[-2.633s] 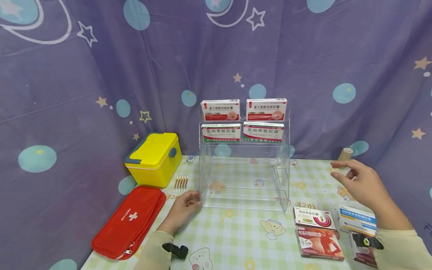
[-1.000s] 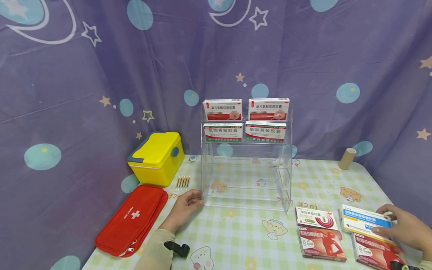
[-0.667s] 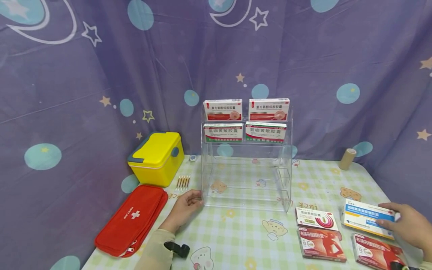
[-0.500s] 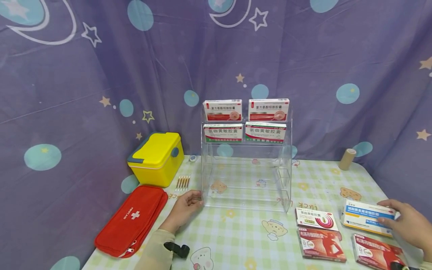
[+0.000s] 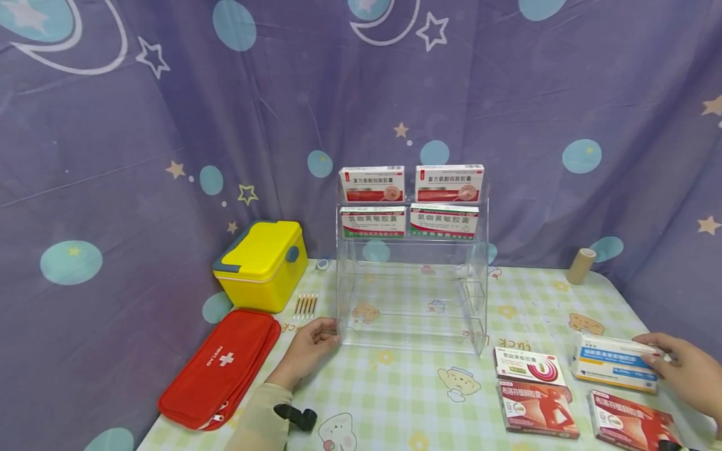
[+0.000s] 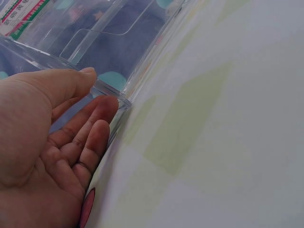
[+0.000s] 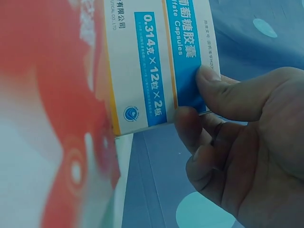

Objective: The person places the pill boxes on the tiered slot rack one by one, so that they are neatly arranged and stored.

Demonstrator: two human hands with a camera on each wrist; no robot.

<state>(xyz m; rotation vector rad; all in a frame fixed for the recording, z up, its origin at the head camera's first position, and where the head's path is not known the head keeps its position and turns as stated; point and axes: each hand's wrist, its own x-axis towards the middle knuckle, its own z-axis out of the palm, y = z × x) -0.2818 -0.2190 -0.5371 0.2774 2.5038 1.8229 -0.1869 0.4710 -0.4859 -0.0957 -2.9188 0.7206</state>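
Note:
At the right of the head view, my right hand point(image 5: 685, 369) pinches the right end of a blue-and-white medicine box point(image 5: 615, 362). The right wrist view shows thumb and fingers at one corner of that box point(image 7: 142, 66), which stands tilted up. My left hand point(image 5: 309, 351) holds the lower left edge of a clear acrylic display rack point(image 5: 412, 338), thumb and curled fingertips at its side in the left wrist view. Two red-and-white medicine boxes point(image 5: 372, 184) stand on the rack's top tier. Two green-and-red-trimmed boxes point(image 5: 373, 222) fill the tier below.
A white box with pink rings point(image 5: 529, 366) and two red medicine boxes point(image 5: 538, 408) lie at the right. On the left are a red first-aid pouch point(image 5: 220, 369), a yellow case point(image 5: 261, 266) and several swabs point(image 5: 305, 306). A tan roll point(image 5: 581, 265) stands at the back right.
From above the table, my right hand has come down to the blue-and-white box, gripped its right end and tipped it up. My left hand has stayed at the rack.

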